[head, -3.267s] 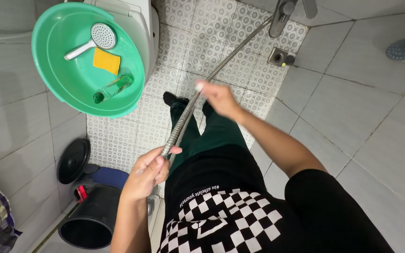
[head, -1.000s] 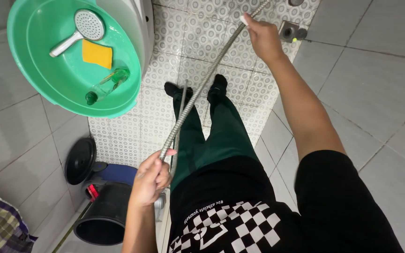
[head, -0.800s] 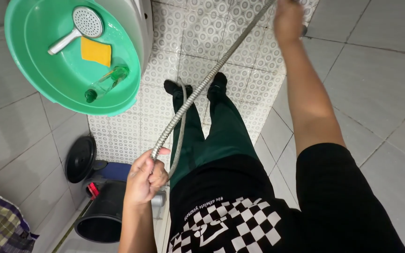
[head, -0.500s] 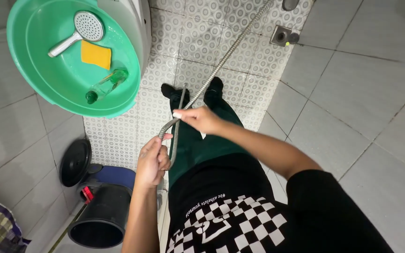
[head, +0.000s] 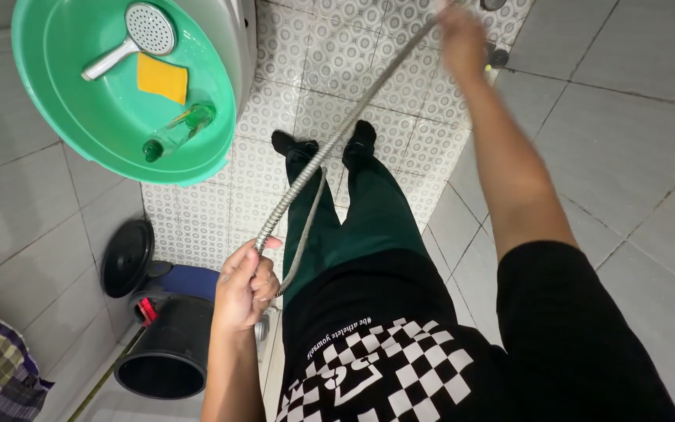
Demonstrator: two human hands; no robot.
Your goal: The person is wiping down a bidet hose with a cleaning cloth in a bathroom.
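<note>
Looking down, head view: a person stands on a patterned tile floor [head: 275, 70], both arms out over dark green trousers.
Hose: a ribbed, silvery metal shower hose [head: 330, 148], thin and flexible, stretched in the air between the two hands above the legs.
Hose direction: its long axis runs on a diagonal, from the lower left by the waist up to the upper right near the floor drain; a slack loop hangs below the left hand.
Left hand: the left hand [head: 245, 287] has its fingers curled tight round the lower end of the hose.
Right hand: the right hand [head: 462, 39] is blurred at the far end of the hose; it seems to grip it, but I cannot tell for sure.
Basin: a green basin [head: 72, 125] holds a shower head [head: 138, 31], a yellow sponge [head: 162, 78] and a clear bottle [head: 177, 131].
Bin: a black bin [head: 162, 355] stands at lower left.
</note>
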